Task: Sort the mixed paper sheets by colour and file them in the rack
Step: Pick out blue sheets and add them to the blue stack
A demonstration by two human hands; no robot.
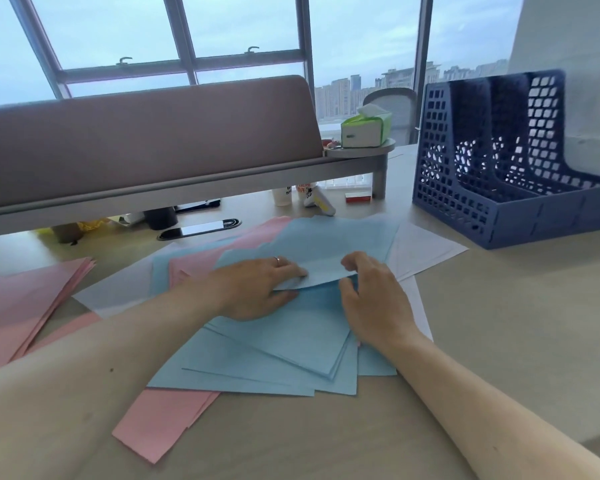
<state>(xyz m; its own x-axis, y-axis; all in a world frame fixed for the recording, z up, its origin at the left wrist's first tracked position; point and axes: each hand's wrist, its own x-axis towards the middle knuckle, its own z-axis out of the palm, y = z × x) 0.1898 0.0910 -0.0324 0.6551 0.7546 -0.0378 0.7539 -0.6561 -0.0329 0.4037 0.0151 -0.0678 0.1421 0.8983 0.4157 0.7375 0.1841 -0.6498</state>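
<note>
1. A person's left hand (260,289) and right hand (371,296) work the middle of a loose spread of paper sheets on a pale wooden desk (499,341), left of the blue file rack (506,161) and nearer the camera; the hands sit close together but apart.

2. The left hand lies flat, fingers pressing a blue sheet (319,268) whose near edge curls up; the right hand's curled fingertips appear to pinch that lifted edge, though the grip itself cannot be made out for certain.

3. The blue pile (274,362) fans out below the hands; a squared pink stack (21,299) lies well to the left of the rack, more pink sheets (163,424) poke from under the blue, and white sheets (423,247) sit closest to the rack.

4. The sheets look thin, light and floppy, likely to slide over one another and crease if grabbed hard; a raised corner or edge seems the best hold, with the other palm steadying the pile.

5. The rack is rigid lattice plastic with upright dividers, and its slots look empty.
</note>
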